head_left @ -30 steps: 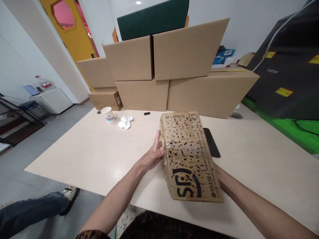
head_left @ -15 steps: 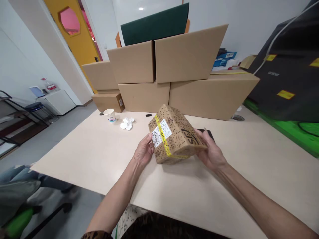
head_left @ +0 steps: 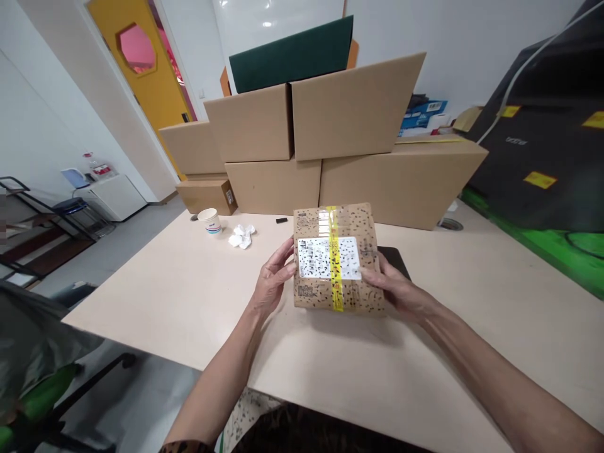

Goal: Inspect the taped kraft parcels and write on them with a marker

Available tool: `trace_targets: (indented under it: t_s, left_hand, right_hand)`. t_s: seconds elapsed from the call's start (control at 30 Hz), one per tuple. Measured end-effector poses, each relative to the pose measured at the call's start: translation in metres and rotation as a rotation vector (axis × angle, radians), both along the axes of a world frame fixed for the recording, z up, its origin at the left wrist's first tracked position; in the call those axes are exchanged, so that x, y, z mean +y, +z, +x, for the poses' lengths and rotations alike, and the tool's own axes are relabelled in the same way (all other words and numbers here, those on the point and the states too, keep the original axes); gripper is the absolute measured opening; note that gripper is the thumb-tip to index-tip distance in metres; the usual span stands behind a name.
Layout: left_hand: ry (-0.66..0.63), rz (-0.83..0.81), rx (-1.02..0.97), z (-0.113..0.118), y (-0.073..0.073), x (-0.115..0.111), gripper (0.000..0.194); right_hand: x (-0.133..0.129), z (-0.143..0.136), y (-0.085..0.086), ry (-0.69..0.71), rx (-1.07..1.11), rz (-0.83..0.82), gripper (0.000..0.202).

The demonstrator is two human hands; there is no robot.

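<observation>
Between my hands is a brown cardboard box [head_left: 311, 223] speckled with dark marks. A white label [head_left: 314, 259] sits on the side facing me, and a strip of yellow tape [head_left: 336, 283] runs down across it. My left hand [head_left: 274, 277] grips the left edge, thumb in front. On the right edge my right hand [head_left: 394, 283] holds on, its thumb lying on the front face near the label. The fingers behind the box are partly hidden. Behind my right hand a flat black object [head_left: 395, 259] lies on the table, partly covered.
Large brown cartons [head_left: 271, 189] are stacked along the back of the table [head_left: 189, 296], with a dark green box [head_left: 292, 56] on top. A paper cup [head_left: 210, 221], crumpled tissue [head_left: 242, 236] and small black piece [head_left: 282, 220] stand left. An office chair [head_left: 56, 390] is beside the table.
The box has turned in my hands from a tilted, angled pose to one with its labelled face squarely toward me. My right thumb now rests on that face.
</observation>
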State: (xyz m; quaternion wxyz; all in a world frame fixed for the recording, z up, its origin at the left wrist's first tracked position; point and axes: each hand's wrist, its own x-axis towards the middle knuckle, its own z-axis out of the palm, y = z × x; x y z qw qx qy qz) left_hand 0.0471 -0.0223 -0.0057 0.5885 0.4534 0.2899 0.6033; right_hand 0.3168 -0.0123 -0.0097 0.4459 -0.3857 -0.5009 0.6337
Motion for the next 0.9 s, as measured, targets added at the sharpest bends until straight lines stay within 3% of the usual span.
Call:
trace_targets:
  t_s: [0.2, 0.37, 0.5, 0.7, 0.9]
  left_hand:
    - [0.042, 0.01, -0.001, -0.001, -0.001, -0.001, 0.069]
    - [-0.114, -0.005, 0.092, -0.009, -0.004, -0.002, 0.091]
    - [-0.141, 0.032, 0.163, -0.018, -0.005, 0.0, 0.107]
    - [-0.157, 0.061, 0.169, -0.023, 0.005, -0.001, 0.121]
    - [-0.189, 0.062, 0.224, -0.027, 0.003, -0.007, 0.119]
  right_hand:
    - [-0.006, -0.014, -0.015, -0.044, 0.056, 0.107, 0.101]
    - [-0.008, -0.016, -0.024, 0.024, -0.039, 0.278, 0.127]
    - [-0.004, -0.014, -0.027, 0.071, -0.147, 0.251, 0.127]
    - [-0.004, -0.012, -0.013, 0.061, -0.126, 0.351, 0.115]
    - [-0.011, -0.01, 0.003, 0.037, -0.115, 0.455, 0.129]
